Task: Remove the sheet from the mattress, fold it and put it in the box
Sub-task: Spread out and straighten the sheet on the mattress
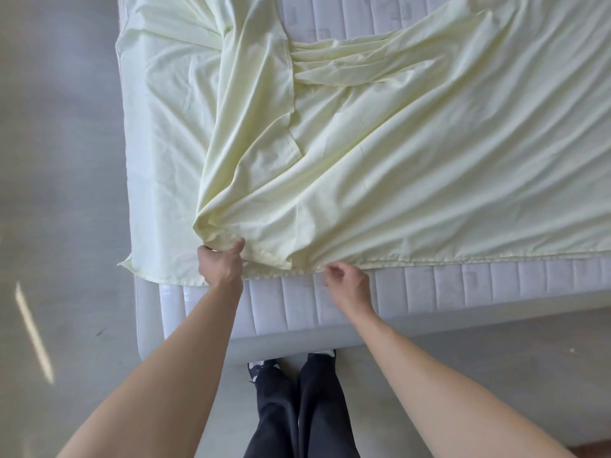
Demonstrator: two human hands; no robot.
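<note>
A pale yellow sheet (380,153) lies loose and wrinkled over the white quilted mattress (446,285), partly folded back on itself, with bare mattress showing along the near edge and at the top. My left hand (221,263) grips a bunched fold of the sheet at its near edge. My right hand (347,280) pinches the sheet's hem a little to the right, fingers curled. No box is in view.
Grey floor (59,193) runs along the left of the mattress and in front of it. My legs in dark trousers (297,408) stand against the mattress's near side. A bright streak of light (33,332) lies on the floor at left.
</note>
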